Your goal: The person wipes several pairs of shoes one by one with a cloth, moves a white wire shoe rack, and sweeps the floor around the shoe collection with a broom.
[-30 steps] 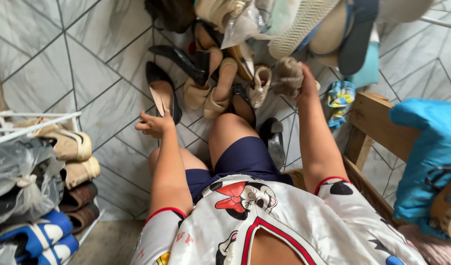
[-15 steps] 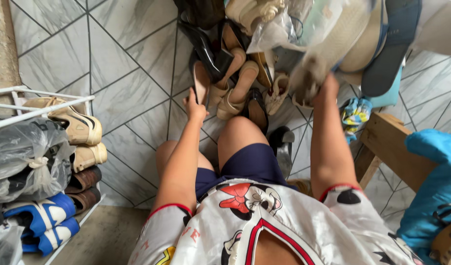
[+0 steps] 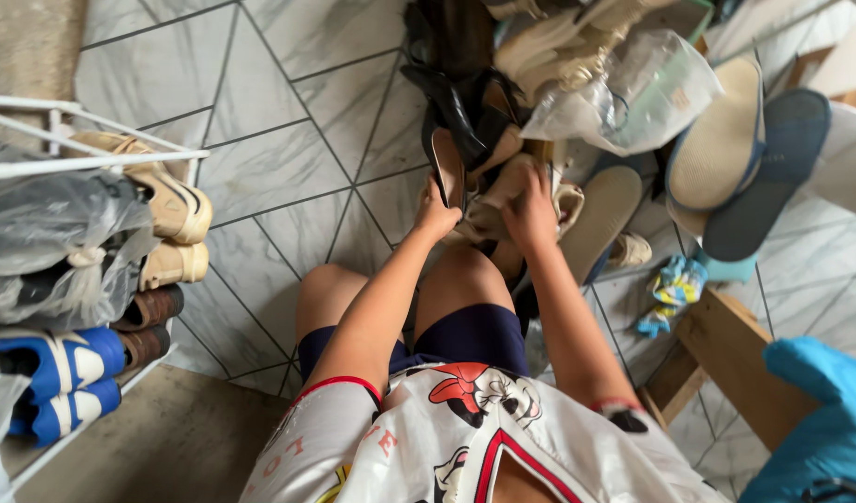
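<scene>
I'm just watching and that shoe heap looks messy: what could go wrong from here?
The left hand holds a black high-heeled shoe while the right hand digs into the shoe pile; loosely stacked shoes might slide down. The clear plastic bag lies on top and could slip off. Pairs may get mixed up.

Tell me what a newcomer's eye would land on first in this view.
First comes the jumbled pile of shoes on the tiled floor at top centre, with two big upturned soles at its right edge. Both hands reach into it: the left hand on a dark heeled shoe, the right hand on tan footwear beside it. At far left, a white wire rack holds paired shoes, including bright blue sneakers.
</scene>
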